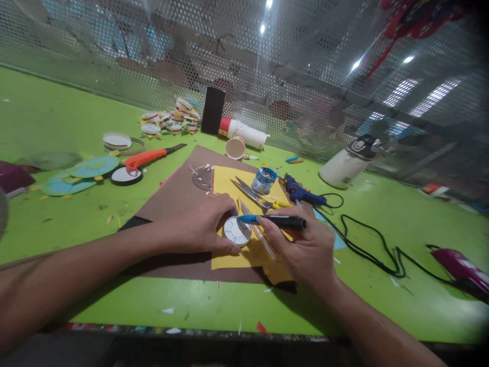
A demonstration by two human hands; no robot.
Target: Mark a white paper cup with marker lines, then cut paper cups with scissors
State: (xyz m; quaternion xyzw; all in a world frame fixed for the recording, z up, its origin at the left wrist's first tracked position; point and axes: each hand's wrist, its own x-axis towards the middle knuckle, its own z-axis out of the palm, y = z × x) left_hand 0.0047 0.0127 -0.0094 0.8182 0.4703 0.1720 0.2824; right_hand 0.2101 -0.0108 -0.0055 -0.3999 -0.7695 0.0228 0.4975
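Observation:
My left hand [206, 225] grips a small white round disc [237, 235] by its edge, thumb at the near side and fingers at the far side. Dark lines divide the disc's face, and small dots fill parts of it. A marker [286, 222] with a black barrel and blue front end is held in my right hand [311, 250], its tip at the disc's upper edge; whether it touches cannot be made out. Beneath both hands lies yellow paper [225, 261] on a brown sheet [168, 204]. Open scissors [252, 194] and a blue-smeared jar [264, 180] rest just beyond.
A blue glue gun [303, 193] and its black cord [367, 265] lie to the right, near a white bottle [340, 165]. An orange-handled cutter [148, 158] and light-blue discs [72, 183] are at left. Stacked paper cups [246, 135] and a phone [213, 109] stand behind.

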